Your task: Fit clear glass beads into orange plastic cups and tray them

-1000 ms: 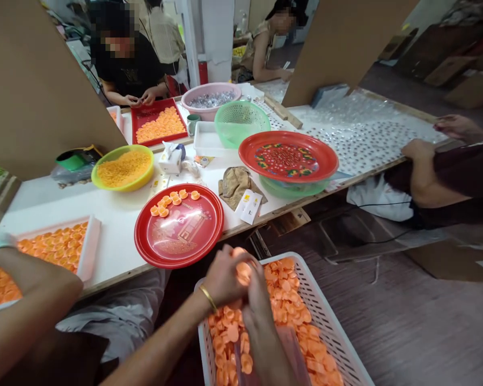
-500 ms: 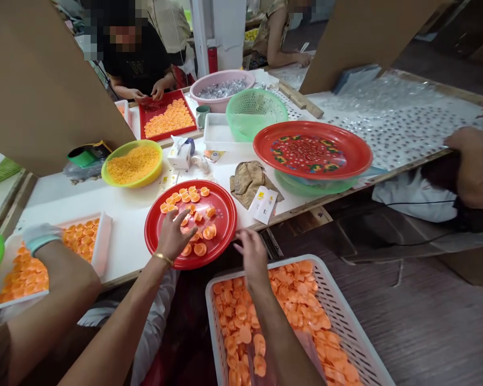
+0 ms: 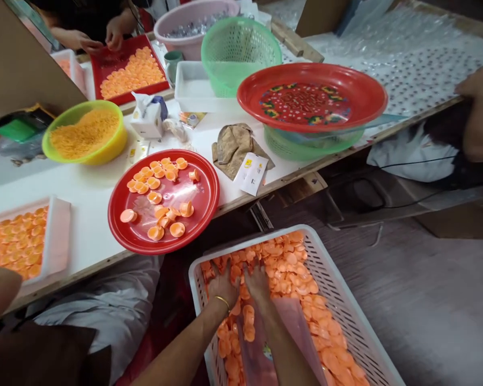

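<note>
My left hand (image 3: 224, 287), with a gold bangle at the wrist, reaches into the white plastic basket (image 3: 338, 284) among loose orange cap-like plastic pieces (image 3: 292, 262). Its fingers are spread, and the tips sink partly into the pile. Right beside it, my right hand (image 3: 257, 281) touches the same pile with fingers stretched out. Neither hand visibly grips a piece. A pinkish translucent sheet (image 3: 282, 321) lies on the pieces under my forearms. On the table above the basket, a round red tray (image 3: 145, 244) carries several orange pieces, some grouped near its far rim.
A shallow white tray (image 3: 60, 236) of orange pieces stands at left, near another person's arm (image 3: 0, 295). Behind are a yellow bowl (image 3: 116, 145), a brown cloth (image 3: 233, 145) and a large red tray (image 3: 245, 102) on a green basket. Across the table, a person's hands (image 3: 115, 32) work over a red tray.
My left hand has left the round red tray and moved down right into the basket. My right hand has lowered into the pile beside it. The view has tilted downward.
</note>
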A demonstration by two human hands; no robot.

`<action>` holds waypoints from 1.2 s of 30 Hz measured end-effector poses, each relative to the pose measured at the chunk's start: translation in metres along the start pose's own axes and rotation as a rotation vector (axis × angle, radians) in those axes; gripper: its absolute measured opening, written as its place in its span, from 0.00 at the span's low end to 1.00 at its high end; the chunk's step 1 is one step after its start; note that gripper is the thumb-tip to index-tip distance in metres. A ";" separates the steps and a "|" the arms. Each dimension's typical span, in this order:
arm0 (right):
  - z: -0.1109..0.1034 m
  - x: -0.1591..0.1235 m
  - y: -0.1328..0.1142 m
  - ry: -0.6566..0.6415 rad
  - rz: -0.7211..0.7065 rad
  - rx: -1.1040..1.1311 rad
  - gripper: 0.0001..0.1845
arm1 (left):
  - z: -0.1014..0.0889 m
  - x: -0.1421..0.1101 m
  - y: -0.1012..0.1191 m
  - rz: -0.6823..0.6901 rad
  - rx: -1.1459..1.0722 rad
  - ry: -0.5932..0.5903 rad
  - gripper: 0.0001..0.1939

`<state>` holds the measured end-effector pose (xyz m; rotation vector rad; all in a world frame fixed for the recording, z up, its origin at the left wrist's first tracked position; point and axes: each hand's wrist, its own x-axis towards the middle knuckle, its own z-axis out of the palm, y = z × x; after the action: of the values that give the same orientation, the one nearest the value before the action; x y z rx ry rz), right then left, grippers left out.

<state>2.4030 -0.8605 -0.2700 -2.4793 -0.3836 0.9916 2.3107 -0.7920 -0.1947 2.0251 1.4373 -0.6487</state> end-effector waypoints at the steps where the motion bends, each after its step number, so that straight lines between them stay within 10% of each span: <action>1: 0.002 0.001 0.003 -0.008 0.004 -0.003 0.28 | 0.005 0.004 0.001 -0.023 -0.004 0.016 0.32; 26: 0.036 -0.021 0.020 -0.054 0.047 0.346 0.37 | 0.033 0.013 0.000 -0.047 -0.201 -0.022 0.34; 36: -0.010 -0.063 0.034 0.119 0.128 0.358 0.39 | 0.028 -0.030 0.026 0.061 -0.345 -0.079 0.30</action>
<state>2.3687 -0.9187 -0.2437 -2.2417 -0.0059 0.8687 2.3239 -0.8383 -0.1899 1.7472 1.3330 -0.4160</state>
